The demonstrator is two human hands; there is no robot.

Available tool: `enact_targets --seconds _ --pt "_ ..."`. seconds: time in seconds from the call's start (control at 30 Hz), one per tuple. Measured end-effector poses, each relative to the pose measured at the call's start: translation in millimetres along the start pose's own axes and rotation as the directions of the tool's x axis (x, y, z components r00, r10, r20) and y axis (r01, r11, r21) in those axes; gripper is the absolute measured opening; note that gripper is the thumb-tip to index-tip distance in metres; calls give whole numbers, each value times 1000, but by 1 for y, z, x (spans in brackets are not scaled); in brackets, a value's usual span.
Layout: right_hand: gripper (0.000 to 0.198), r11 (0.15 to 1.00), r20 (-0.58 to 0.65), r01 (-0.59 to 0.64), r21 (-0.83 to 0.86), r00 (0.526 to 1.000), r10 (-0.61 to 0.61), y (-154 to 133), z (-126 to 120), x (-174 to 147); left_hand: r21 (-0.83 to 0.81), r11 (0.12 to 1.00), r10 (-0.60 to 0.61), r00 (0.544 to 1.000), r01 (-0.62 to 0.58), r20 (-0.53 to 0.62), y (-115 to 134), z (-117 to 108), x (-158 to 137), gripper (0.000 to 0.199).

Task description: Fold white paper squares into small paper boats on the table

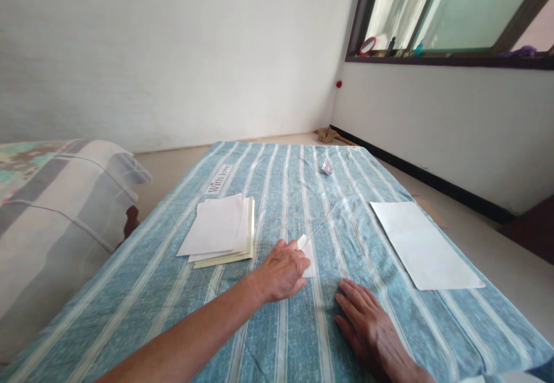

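My left hand (283, 270) reaches over the middle of the cloth with its fingers curled on a small folded white paper (309, 266). Part of that paper is hidden beneath the fingers. To the right, my right hand (367, 325) lies palm down on the striped cloth, fingers stretched out and holding nothing. A stack of paper sheets (214, 224), white on top with yellowish ones below, lies to the left of my left hand. One larger white sheet (424, 244) rests at the right edge of the table.
A blue cloth with white stripes (268, 198) covers the table. Near its far edge stands a small folded paper piece (327, 167). A draped bed or sofa (64, 244) is at the left, and a small cardboard box (326, 135) sits on the floor beyond.
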State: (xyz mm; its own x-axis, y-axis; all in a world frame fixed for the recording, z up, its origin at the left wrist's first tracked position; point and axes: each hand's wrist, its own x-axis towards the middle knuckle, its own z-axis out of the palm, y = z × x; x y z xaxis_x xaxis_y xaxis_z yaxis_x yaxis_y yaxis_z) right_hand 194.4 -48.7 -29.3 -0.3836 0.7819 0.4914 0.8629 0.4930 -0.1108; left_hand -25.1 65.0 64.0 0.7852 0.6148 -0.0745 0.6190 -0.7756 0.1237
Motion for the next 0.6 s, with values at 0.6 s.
enact_targets --seconds 0.6 --pt "21 939 99 -135 316 989 109 -4 1 80 58 991 108 984 -117 142 -24 -17 47 20"
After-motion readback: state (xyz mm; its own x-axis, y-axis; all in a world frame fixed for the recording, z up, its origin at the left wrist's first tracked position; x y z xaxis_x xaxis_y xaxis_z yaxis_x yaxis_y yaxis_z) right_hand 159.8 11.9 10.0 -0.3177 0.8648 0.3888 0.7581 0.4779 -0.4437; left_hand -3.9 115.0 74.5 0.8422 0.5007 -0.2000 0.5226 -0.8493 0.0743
